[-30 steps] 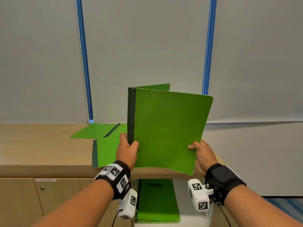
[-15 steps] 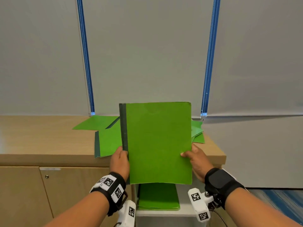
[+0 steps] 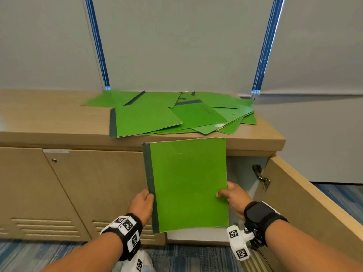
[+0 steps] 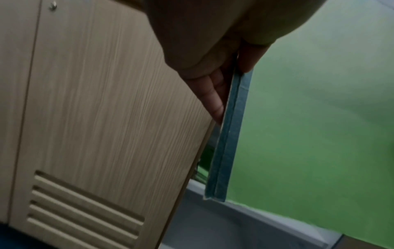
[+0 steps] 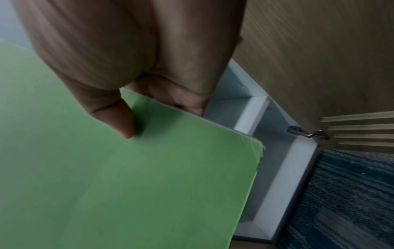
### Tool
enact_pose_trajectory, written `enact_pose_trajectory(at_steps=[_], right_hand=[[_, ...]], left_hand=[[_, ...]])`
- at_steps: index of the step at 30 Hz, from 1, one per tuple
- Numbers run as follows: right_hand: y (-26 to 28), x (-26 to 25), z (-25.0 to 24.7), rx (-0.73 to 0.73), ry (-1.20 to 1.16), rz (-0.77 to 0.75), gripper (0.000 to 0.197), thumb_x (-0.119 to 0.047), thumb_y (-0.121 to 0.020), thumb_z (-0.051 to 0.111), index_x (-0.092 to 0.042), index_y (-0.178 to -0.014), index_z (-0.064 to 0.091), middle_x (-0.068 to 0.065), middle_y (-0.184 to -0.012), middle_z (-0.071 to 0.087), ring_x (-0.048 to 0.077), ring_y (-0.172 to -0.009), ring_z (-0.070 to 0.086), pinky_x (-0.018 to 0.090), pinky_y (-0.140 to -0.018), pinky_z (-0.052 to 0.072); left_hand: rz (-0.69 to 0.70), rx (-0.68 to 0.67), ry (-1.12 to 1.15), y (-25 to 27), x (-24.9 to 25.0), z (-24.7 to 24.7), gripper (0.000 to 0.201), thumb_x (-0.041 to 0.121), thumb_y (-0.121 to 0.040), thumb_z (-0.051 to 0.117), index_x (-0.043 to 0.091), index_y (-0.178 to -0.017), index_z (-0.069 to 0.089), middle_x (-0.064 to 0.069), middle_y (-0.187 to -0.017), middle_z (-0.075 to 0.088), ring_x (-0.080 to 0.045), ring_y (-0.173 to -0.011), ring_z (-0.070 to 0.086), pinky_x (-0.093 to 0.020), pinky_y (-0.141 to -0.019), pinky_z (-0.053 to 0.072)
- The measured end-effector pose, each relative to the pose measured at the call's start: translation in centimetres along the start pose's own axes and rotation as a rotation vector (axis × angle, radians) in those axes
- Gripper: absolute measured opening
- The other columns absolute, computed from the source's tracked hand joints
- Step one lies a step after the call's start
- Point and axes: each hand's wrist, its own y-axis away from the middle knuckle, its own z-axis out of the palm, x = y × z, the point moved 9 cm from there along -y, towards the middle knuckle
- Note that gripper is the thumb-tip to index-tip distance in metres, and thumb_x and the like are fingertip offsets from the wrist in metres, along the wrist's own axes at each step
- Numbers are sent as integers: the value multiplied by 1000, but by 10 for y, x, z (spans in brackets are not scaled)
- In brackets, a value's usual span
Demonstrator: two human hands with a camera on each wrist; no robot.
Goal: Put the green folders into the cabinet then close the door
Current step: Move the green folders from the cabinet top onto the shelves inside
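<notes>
I hold a green folder (image 3: 187, 183) upright in front of the open cabinet (image 3: 238, 169), below the countertop edge. My left hand (image 3: 142, 203) grips its dark spine (image 4: 229, 134), thumb on the front and fingers behind. My right hand (image 3: 232, 197) pinches the folder's right edge (image 5: 170, 168), thumb on the face. Several more green folders (image 3: 176, 112) lie scattered on the cabinet top. The cabinet door (image 3: 306, 199) stands open to the right. The shelf behind the held folder is hidden.
A closed wooden door with vent slots (image 3: 102, 189) is left of the opening. The door hinge (image 3: 262, 177) shows inside at the right. Blue patterned carpet (image 3: 196, 258) covers the floor. Two blue blind cords (image 3: 98, 46) hang against the grey wall.
Both hands have lowered the folder from above the countertop to in front of the cabinet opening. My view has tilted down, showing the pile on top and the open door.
</notes>
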Motion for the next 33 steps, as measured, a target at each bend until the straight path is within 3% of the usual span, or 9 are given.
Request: enact_pose_trajectory(at_steps=[4, 12, 16, 19, 25, 27, 29, 31, 33], right_hand=[[-17, 33, -8, 27, 8, 61, 31, 17, -80, 50, -2, -101, 62, 28, -109, 64, 29, -86, 61, 36, -77, 51], [-40, 75, -18, 14, 15, 133, 36, 16, -83, 49, -8, -105, 63, 11, -100, 69, 25, -87, 64, 35, -84, 51], [-58, 91, -28, 46, 24, 145, 38, 16, -83, 49, -10, -107, 61, 15, -108, 68, 30, -94, 64, 44, -92, 50], [-79, 97, -44, 118, 35, 122, 44, 15, -81, 51, -10, -116, 57, 17, -113, 66, 31, -98, 63, 46, -94, 50], [-117, 136, -77, 148, 215, 209, 39, 10, -79, 56, -6, -114, 58, 19, -110, 68, 39, -99, 65, 55, -93, 51], [-133, 145, -88, 234, 198, 224, 43, 12, -78, 60, -1, -119, 53, 19, -110, 66, 37, -97, 65, 53, -94, 50], [-152, 144, -94, 328, 214, 202, 51, 8, -77, 66, 4, -125, 48, 15, -117, 62, 31, -102, 60, 48, -99, 47], [-173, 139, -99, 391, 282, 196, 51, 1, -76, 71, 3, -124, 52, 15, -119, 63, 29, -104, 60, 42, -97, 48], [-191, 131, -95, 390, 326, 191, 37, -3, -80, 67, 1, -117, 62, 19, -116, 66, 31, -102, 64, 38, -91, 49]], left_hand=[[-38, -21, -66, -5, -13, 23, 23, 13, -95, 40, 1, -86, 58, -18, -82, 64, -33, -79, 60, -40, -74, 47], [-97, -65, -73, -13, -28, 61, 30, 10, -96, 38, 15, -66, 40, -3, -62, 43, -21, -64, 42, -31, -60, 30], [-102, -112, -91, -28, -33, 84, 14, 7, -95, 38, 8, -88, 49, -10, -80, 57, -25, -75, 53, -30, -68, 39], [-78, -106, -47, -47, -34, 102, 24, 11, -94, 39, 9, -114, 52, -14, -102, 66, -31, -89, 62, -39, -82, 52], [-101, -188, -61, -64, -46, 148, 19, 19, -98, 38, 15, -108, 53, -11, -95, 67, -28, -84, 64, -43, -81, 55], [-130, -167, -45, -76, -50, 155, 27, 20, -97, 43, 17, -122, 51, -11, -103, 68, -30, -90, 65, -43, -85, 55], [-171, -135, 12, -87, -53, 158, 52, 22, -94, 53, 18, -143, 37, -7, -122, 60, -27, -97, 64, -39, -92, 53], [-207, -145, 129, -93, -56, 165, 68, 18, -89, 61, 23, -148, 29, 2, -118, 52, -18, -76, 63, -42, -83, 58], [-220, -152, 166, -102, -63, 170, 72, 15, -84, 65, 28, -146, 31, 3, -97, 60, -16, -59, 58, -44, -71, 61]])
